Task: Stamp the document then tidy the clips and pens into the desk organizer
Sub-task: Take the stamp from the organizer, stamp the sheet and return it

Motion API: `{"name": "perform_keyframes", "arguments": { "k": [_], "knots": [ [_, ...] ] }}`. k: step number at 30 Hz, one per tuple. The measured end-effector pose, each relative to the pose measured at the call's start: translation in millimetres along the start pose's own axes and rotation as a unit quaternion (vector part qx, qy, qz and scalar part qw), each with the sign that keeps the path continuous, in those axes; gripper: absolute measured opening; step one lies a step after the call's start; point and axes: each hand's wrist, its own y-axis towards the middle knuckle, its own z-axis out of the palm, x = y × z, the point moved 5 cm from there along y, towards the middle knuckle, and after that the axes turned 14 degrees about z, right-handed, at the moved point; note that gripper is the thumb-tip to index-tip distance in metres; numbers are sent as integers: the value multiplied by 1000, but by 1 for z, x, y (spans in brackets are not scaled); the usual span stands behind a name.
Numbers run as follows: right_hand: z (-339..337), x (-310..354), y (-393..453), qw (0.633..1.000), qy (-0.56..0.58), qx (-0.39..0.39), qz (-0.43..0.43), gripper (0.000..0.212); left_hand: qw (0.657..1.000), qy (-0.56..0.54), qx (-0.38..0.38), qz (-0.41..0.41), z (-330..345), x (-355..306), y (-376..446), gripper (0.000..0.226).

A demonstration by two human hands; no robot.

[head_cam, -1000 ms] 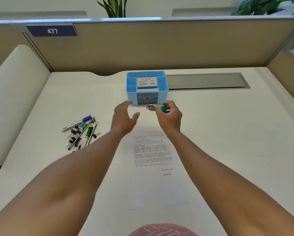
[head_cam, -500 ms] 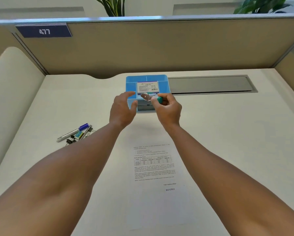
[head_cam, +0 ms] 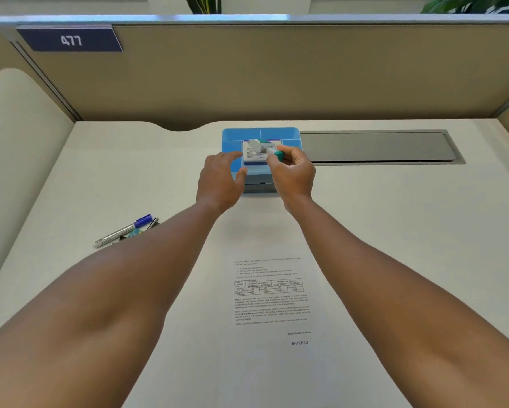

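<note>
A blue desk organizer (head_cam: 232,136) stands at the back middle of the desk, with a labelled box (head_cam: 254,156) in its centre compartment. My right hand (head_cam: 293,172) holds a stamp (head_cam: 262,147) with a green handle over that box. My left hand (head_cam: 221,179) hovers open against the organizer's left front corner. The printed document (head_cam: 272,293) lies flat in front of me, with the word ENTERED stamped near its lower right. Pens (head_cam: 123,231) and black clips lie in a pile at the left, partly hidden behind my left forearm.
A grey cable hatch (head_cam: 377,147) is set into the desk right of the organizer. Beige partition walls close the back and both sides. A cream panel rises at the left edge.
My right hand has carried the stamp up from in front of the organizer's drawer to above its top. My left hand moved forward beside it.
</note>
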Motion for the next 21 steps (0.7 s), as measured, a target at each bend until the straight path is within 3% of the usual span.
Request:
{"name": "perform_keyframes", "arguments": {
  "k": [9,21],
  "knots": [
    [14,9,26,988,-103,-46,-103,29,997,70,38,-2,13,-2,6,53],
    [18,-2,36,965,-222,-75,-119,33,996,81,40,2,20,2,5,52]
  ]
}}
